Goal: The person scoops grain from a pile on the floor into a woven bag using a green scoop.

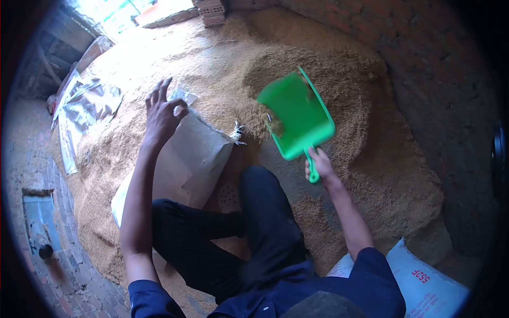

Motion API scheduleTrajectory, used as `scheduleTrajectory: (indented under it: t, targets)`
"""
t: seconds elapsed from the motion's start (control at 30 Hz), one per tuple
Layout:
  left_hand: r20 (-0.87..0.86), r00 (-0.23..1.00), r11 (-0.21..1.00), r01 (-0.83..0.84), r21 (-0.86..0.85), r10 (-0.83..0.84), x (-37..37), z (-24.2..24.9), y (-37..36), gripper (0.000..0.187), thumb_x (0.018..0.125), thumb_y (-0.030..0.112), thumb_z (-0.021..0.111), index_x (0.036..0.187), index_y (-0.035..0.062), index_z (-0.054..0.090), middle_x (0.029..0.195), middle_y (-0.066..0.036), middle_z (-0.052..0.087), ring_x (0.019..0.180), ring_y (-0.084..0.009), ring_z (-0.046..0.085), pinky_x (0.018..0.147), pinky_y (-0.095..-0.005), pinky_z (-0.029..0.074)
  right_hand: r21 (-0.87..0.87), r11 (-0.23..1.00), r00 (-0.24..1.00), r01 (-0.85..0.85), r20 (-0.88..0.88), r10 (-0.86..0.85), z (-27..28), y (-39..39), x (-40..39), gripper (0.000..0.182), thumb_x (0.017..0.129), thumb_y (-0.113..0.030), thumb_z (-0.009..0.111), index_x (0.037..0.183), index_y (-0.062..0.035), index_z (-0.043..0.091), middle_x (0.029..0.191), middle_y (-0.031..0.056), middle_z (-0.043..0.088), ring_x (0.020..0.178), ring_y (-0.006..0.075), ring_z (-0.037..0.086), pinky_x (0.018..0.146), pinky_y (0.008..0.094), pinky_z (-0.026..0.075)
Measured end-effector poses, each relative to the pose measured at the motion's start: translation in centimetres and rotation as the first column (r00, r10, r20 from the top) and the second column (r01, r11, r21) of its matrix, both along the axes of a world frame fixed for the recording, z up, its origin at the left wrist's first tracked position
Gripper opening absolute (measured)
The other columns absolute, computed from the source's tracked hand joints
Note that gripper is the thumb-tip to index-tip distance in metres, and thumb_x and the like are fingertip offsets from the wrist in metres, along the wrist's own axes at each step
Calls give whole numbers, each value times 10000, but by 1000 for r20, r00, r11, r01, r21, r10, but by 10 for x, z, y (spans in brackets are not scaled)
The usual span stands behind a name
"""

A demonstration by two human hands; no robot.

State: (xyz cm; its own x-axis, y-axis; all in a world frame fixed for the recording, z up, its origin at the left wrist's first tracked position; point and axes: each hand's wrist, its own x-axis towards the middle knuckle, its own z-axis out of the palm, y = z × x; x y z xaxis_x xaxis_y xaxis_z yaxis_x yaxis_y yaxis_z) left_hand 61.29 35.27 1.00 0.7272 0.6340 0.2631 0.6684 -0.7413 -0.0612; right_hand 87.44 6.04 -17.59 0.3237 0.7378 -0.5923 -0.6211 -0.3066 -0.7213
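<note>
My right hand (321,167) is closed round the short handle of a green plastic dustpan (305,119). The dustpan is tilted, and loose brown grain (254,117) is at its left edge, blurred, between it and the sack. On the left stands a white woven sack (188,159) with frayed threads at its mouth. My left hand (163,115) pinches the sack's upper rim between thumb and forefinger, the other fingers raised. What is inside the sack is hidden from this angle.
A large grain heap (350,100) spreads around my bent legs (270,212) to the brick wall (419,58). Printed white bags (424,283) lie at lower right. Crumpled plastic sheeting (87,106) rests on the left, near a brick floor (79,265). Hollow bricks (212,11) stand behind.
</note>
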Motion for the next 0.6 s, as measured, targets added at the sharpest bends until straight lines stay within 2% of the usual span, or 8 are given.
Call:
scheduleTrajectory:
  t: [0.1, 0.2, 0.27, 0.37, 0.4, 0.47, 0.53, 0.6]
  targets:
    - [-14, 1000, 1000, -11, 3, 11, 0, -1, 4, 134, 704, 256, 702, 803, 167, 683, 1389, -85, 302, 1317, -273, 199, 1046, -441, 176, -121, 988, 966, 101, -227, -126, -14, -123, -1, 205, 921, -310, 434, 1028, -142, 385, 648, 44, 461, 457, 144, 470, 366, 290, 405]
    - [-19, 1000, 1000, -23, -1, 23, 2, -1, 6, 158, 696, 261, 709, 808, 153, 682, 1395, -75, 297, 1311, -272, 207, 1043, -428, 187, -242, 934, 823, 264, -447, -349, -19, -231, -3, 264, 897, -379, 470, 1012, -146, 424, 661, 41, 456, 473, 125, 443, 377, 258, 370]
    - [-15, 1000, 1000, -7, 3, 7, 4, -3, 8, 160, 695, 260, 709, 809, 151, 683, 1398, -72, 292, 1313, -271, 203, 1045, -428, 185, -341, 780, 681, 525, -380, -625, -32, -291, 0, 268, 889, -403, 478, 986, -156, 447, 649, 36, 453, 473, 114, 441, 379, 263, 364]
    - [-28, 1000, 1000, 10, -15, -10, 9, -5, 9, 149, 688, 248, 715, 791, 147, 678, 1402, -68, 287, 1317, -270, 195, 1049, -433, 184, -188, 445, 422, 876, -148, -894, -52, -339, 25, 238, 901, -347, 479, 942, -113, 460, 652, 32, 447, 486, 121, 433, 398, 231, 388]
    - [-36, 999, 1000, 10, -8, -10, 10, -5, 10, 144, 685, 243, 717, 784, 147, 676, 1404, -67, 284, 1319, -269, 192, 1050, -434, 185, -72, 341, 341, 937, -21, -940, -90, -359, 42, 238, 902, -337, 480, 939, -102, 466, 658, 35, 456, 491, 128, 445, 401, 235, 397]
    - [-41, 999, 1000, 21, -17, -22, 13, -2, 8, 139, 681, 237, 720, 774, 146, 672, 1409, -66, 278, 1318, -272, 193, 1051, -437, 184, -56, 77, 87, 995, 217, -972, -162, -379, 94, 211, 895, -294, 492, 965, -96, 472, 691, 62, 505, 526, 161, 504, 408, 274, 429]
    - [-45, 999, 999, 24, -30, -25, 12, 0, 7, 142, 684, 239, 719, 785, 148, 675, 1411, -69, 275, 1318, -275, 193, 1052, -437, 183, -155, -142, -38, 978, 536, -844, -149, -312, 127, 188, 887, -259, 489, 958, -87, 467, 710, 92, 535, 584, 188, 552, 422, 322, 464]
    - [-41, 999, 998, 15, -58, -18, 9, 0, 7, 150, 687, 244, 716, 799, 151, 681, 1410, -71, 275, 1319, -280, 190, 1053, -435, 183, -182, 0, 72, 983, 390, -918, -176, -261, 156, 198, 883, -240, 477, 973, -66, 454, 759, 119, 545, 572, 203, 561, 403, 343, 474]
